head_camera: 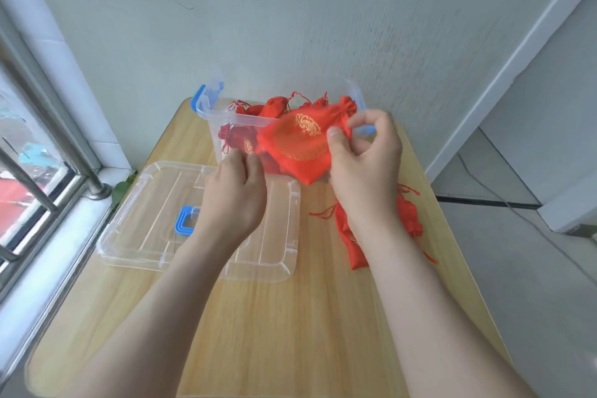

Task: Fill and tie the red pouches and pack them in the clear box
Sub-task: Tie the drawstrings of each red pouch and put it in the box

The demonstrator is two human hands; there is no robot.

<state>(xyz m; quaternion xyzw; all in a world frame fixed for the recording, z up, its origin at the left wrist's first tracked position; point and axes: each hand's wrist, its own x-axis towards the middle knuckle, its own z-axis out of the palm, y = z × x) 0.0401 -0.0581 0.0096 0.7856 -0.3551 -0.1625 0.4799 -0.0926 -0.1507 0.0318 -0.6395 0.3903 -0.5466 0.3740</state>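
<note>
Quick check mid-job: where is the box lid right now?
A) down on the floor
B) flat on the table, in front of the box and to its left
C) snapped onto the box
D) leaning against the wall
B: the clear lid lies flat on the table, in front-left of the open clear box.

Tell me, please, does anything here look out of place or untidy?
Nothing looks spilled or damaged. Some red pouches lie loose on the table, outside the clear box. The right hand pinches one more pouch over the box.
</note>
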